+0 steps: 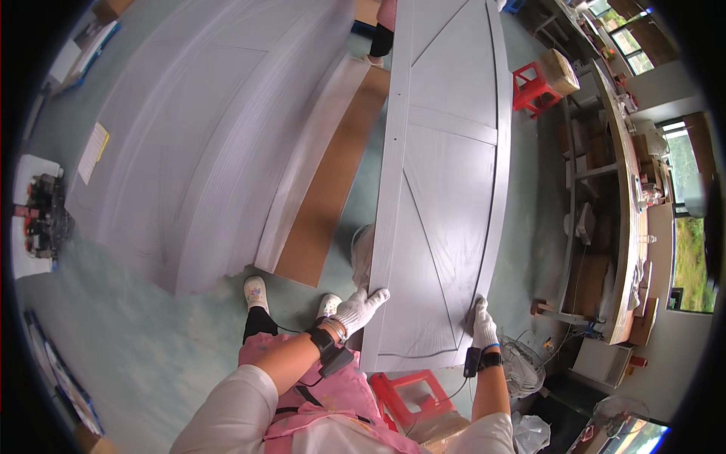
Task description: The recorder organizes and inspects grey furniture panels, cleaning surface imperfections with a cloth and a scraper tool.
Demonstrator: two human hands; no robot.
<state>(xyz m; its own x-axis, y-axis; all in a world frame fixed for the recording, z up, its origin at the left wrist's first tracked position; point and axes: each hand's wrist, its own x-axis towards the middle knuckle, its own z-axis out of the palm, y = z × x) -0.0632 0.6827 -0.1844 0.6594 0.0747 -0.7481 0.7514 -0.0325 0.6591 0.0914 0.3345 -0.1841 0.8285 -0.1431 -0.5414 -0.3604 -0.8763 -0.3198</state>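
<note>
A long grey door panel [450,170] with raised framing and diagonal lines stretches away from me. My left hand [361,312], in a white knitted glove, grips its left edge near the close end, with the thumb on top. On the right edge, my right hand [484,324], gloved the same way, is closed around the panel's side. The fingers of both hands are partly hidden under the panel. At the far end a person [384,29] in pink and black stands beside the panel; their hands cannot be seen.
Left of the panel lies a stack under clear plastic film [181,151], with a cardboard strip [329,181] alongside. Red stools stand at the far right [531,89] and near me [412,397]. A long workbench [626,219] and a floor fan [522,369] are at right.
</note>
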